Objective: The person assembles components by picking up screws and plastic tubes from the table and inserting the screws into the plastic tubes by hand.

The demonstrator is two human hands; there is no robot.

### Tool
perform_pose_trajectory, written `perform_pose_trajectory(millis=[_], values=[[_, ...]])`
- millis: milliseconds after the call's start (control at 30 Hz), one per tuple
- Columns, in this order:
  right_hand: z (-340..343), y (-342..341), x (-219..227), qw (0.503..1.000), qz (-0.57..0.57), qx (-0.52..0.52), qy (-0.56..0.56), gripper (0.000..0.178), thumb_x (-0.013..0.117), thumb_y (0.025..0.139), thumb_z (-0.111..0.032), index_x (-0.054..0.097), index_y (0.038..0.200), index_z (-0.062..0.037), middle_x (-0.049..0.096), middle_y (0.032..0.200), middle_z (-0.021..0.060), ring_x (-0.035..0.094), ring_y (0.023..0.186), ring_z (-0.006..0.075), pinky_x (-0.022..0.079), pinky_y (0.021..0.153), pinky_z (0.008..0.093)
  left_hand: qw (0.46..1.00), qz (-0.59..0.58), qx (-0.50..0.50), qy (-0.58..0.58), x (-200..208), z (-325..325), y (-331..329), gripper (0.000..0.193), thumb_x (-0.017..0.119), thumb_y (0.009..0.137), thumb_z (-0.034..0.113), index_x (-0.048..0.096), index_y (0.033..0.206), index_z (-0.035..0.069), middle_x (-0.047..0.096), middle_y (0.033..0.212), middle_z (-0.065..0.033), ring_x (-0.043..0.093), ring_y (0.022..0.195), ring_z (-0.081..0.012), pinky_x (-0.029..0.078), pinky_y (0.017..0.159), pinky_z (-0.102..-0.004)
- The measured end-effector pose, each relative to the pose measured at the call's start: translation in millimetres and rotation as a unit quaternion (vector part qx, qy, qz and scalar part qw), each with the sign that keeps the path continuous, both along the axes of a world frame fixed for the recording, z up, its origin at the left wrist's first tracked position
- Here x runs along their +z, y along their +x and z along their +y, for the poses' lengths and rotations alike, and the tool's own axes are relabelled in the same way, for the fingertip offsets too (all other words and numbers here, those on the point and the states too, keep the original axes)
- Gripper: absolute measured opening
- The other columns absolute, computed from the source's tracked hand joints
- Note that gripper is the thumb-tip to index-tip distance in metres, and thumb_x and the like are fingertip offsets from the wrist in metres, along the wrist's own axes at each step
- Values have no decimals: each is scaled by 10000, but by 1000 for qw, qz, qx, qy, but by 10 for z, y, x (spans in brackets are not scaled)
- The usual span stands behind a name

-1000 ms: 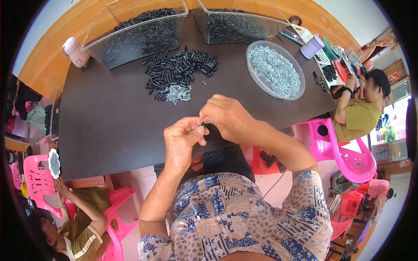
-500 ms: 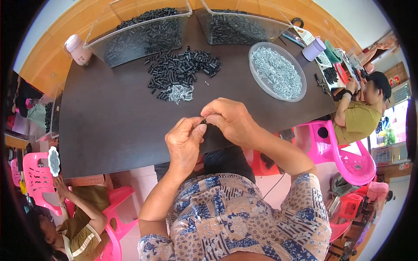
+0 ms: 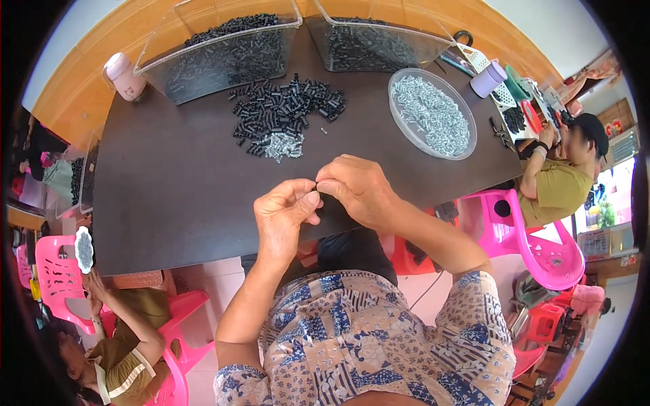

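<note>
Over the near part of the dark table (image 3: 176, 196), my left hand (image 3: 279, 210) and my right hand (image 3: 359, 191) meet at the fingertips. Both pinch a small black part (image 3: 315, 190), mostly covered by thumbs and fingers; its exact kind is hidden. Just beyond my hands lies a heap of short black ribbed cylinder pieces (image 3: 281, 108). A smaller cluster of shiny silver pieces (image 3: 283, 146) touches the near side of that heap. One loose silver piece (image 3: 323, 130) rests to the heap's right.
Two clear bins (image 3: 230, 64) of black pieces stand at the far edge. A round clear tub (image 3: 421, 149) full of silver pieces sits at right, near a lilac cup (image 3: 487, 79) and pliers (image 3: 500, 132). A pink bottle (image 3: 124, 78) is far left. Other people sit at both sides.
My hands stay together at nearly the same spot. The left fingers have shifted slightly around the small black part, and less of it shows. The heap looks the same.
</note>
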State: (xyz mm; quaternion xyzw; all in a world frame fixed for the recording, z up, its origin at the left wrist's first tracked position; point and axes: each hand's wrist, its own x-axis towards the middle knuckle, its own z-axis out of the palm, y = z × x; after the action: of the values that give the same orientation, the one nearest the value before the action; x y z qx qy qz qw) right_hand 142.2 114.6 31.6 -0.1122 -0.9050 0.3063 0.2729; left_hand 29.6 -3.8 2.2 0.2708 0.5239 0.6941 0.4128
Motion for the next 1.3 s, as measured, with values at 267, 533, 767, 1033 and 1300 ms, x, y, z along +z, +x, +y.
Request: perform_pose_trajectory(millis=[267,533,767,1033,1300], values=[[-38,17,-44,996,33,18,85,109,598,767,-4,570,869,20,563,732,127,540,665,300,440,592,371,998,-58,-28,-11,22,-11,-10,141,630,815,19,622,929,-64,636,752,-98,587,611,-119,482,523,-208],[-121,50,67,994,32,38,96,287,672,696,-68,551,947,4,556,783,119,537,707,283,439,610,370,992,-125,-17,11,49,2,-42,99,636,793,14,627,867,-52,644,751,-98,598,642,-138,489,616,-251],[-134,-2,29,976,36,-1,213,358,690,656,-118,538,952,15,535,793,108,524,741,267,429,651,362,992,-119,7,34,139,7,-23,92,635,784,5,636,858,-49,651,772,-94,615,706,-139,485,704,-249],[-92,13,-43,964,106,-1,244,413,695,604,-72,547,974,38,541,810,120,526,704,277,448,616,365,990,-139,-26,24,112,-57,-30,167,628,839,88,650,939,-44,643,793,-57,560,680,-104,451,685,-223],[-63,8,-126,958,154,22,242,439,719,578,-51,553,972,47,560,801,118,522,633,265,445,539,346,995,-88,-56,8,33,-94,-21,154,615,838,59,653,919,-66,650,790,-88,583,702,-128,467,672,-243]])
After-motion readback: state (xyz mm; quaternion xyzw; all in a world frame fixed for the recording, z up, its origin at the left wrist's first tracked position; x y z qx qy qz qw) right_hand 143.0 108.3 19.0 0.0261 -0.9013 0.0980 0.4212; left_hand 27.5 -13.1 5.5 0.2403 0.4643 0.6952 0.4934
